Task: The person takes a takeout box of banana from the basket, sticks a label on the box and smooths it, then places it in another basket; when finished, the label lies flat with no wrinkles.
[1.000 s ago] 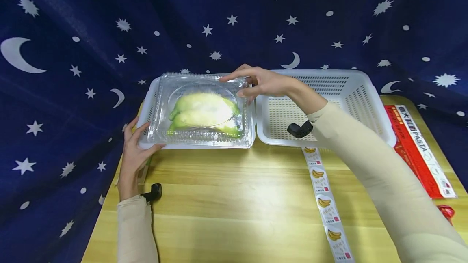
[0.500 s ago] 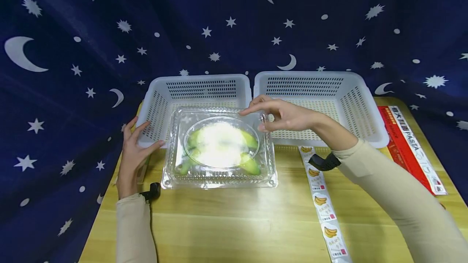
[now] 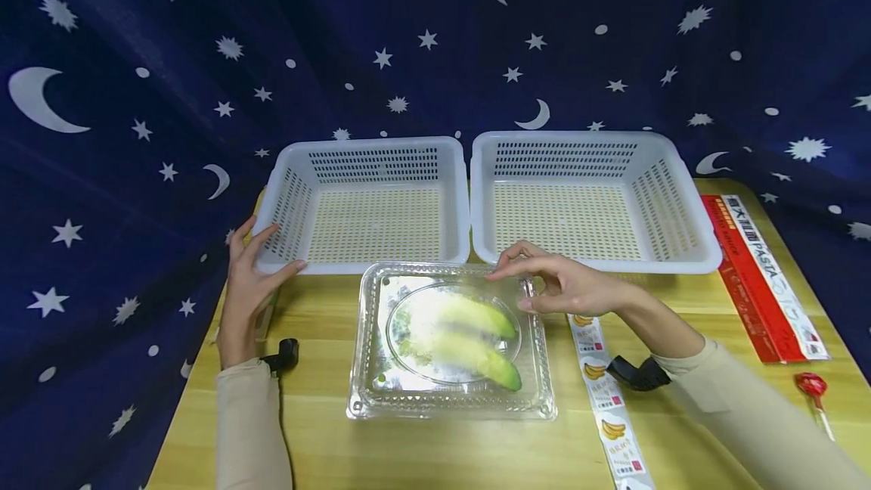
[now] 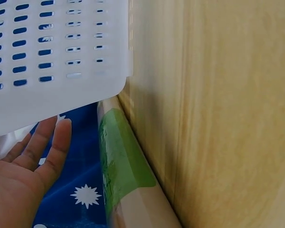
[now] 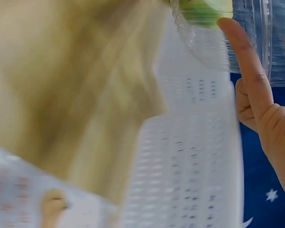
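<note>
My right hand (image 3: 568,286) pinches the upper right edge of a clear plastic clamshell container (image 3: 367,354), thumb and forefinger at its rim. Inside lie long, curved green-and-yellow pieces of produce (image 3: 500,373), partly hidden by glare on the lid. In the right wrist view a straight finger (image 5: 249,57) lies along the container's ridged side. My left hand (image 3: 248,286) touches the front left corner of the left white basket (image 3: 367,267). Its fingers are spread and loosely extended, reaching up to the basket's rim in the left wrist view.
A second white basket (image 3: 592,265) stands to the right of the first. A strip of banana stickers (image 3: 605,392), a red pasta packet (image 3: 762,286) and a red lollipop (image 3: 811,384) lie on the wooden table (image 3: 272,429). A starry curtain (image 3: 408,13) hangs behind.
My right hand has brought the container out from over the left basket, toward me and rightward over the table. The left hand has stayed at the basket's corner.
</note>
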`<state>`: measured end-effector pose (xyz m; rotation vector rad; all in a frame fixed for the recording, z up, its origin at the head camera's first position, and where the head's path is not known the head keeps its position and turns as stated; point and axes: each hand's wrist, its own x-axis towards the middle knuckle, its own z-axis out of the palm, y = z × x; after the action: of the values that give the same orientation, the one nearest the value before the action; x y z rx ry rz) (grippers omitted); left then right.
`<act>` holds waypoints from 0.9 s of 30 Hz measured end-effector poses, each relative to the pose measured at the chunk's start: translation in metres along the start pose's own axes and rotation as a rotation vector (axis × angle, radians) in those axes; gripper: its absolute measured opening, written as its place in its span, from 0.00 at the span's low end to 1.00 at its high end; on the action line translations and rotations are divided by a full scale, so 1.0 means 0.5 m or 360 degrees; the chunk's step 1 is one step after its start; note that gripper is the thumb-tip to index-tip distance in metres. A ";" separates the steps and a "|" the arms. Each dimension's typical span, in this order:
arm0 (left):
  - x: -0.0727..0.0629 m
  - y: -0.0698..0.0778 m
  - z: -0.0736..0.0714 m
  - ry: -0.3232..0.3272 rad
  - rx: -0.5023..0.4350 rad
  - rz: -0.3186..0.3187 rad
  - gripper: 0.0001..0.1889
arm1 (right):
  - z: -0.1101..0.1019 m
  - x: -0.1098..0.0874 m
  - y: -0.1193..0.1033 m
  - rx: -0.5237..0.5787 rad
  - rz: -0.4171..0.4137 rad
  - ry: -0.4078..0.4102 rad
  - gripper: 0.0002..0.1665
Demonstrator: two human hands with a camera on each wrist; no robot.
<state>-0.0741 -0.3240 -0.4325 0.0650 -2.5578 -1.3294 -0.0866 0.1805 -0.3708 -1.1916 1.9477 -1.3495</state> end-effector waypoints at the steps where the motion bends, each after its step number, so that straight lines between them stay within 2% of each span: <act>1: 0.000 0.000 0.000 -0.0001 0.0001 0.0003 0.41 | 0.005 -0.009 0.006 0.0007 0.0019 0.0011 0.29; 6: -0.001 0.004 0.000 0.0000 0.0017 0.0010 0.41 | 0.029 -0.041 0.028 0.0057 0.0083 0.0057 0.29; 10: -0.002 0.006 0.002 0.0007 0.0007 0.0020 0.40 | 0.045 -0.050 0.034 0.0126 0.0140 0.0078 0.28; 15: -0.003 0.003 0.003 0.0022 -0.0009 0.0017 0.39 | 0.064 -0.056 0.051 0.0156 0.0140 0.0080 0.27; 20: -0.003 -0.005 0.004 0.0018 -0.0007 0.0016 0.38 | 0.074 -0.060 0.077 0.0098 0.0122 0.0097 0.27; 27: -0.001 -0.009 0.002 0.0010 -0.0031 0.0049 0.39 | 0.063 -0.061 0.093 -0.0027 0.0114 0.0114 0.28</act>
<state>-0.0742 -0.3257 -0.4367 0.0259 -2.5301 -1.3403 -0.0645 0.1972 -0.4283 -1.0846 2.0356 -1.3584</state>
